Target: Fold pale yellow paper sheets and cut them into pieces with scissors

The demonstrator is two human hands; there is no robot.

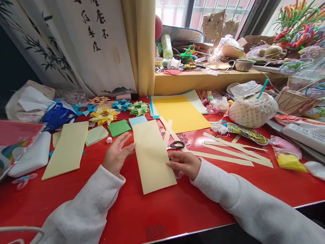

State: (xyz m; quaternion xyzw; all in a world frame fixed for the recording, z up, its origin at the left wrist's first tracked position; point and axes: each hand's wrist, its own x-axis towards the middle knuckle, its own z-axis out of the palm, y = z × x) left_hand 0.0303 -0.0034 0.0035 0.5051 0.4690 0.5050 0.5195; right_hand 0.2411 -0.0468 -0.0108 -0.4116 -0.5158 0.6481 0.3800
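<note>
A pale yellow paper rectangle (154, 157) is held upright and slightly tilted over the red table, in front of me. My right hand (185, 162) pinches its right edge between thumb and fingers. At the paper's left edge is my left hand (118, 153), fingers spread, the thumb against or just beside the edge. Scissors (177, 145) with a black handle lie behind the paper, their blades partly hidden by it. Several narrow pale strips (234, 151) are scattered on the right. Another pale yellow sheet (67, 150) rests to the left.
Green paper squares (119, 128) and folded paper stars (103, 115) lie at the back left. A stack of large sheets (179, 112), yellow on top, is behind the hands. On the right stand a net-wrapped coconut (253, 109) and small packets (289, 161). A white cable (17, 228) crosses the front left.
</note>
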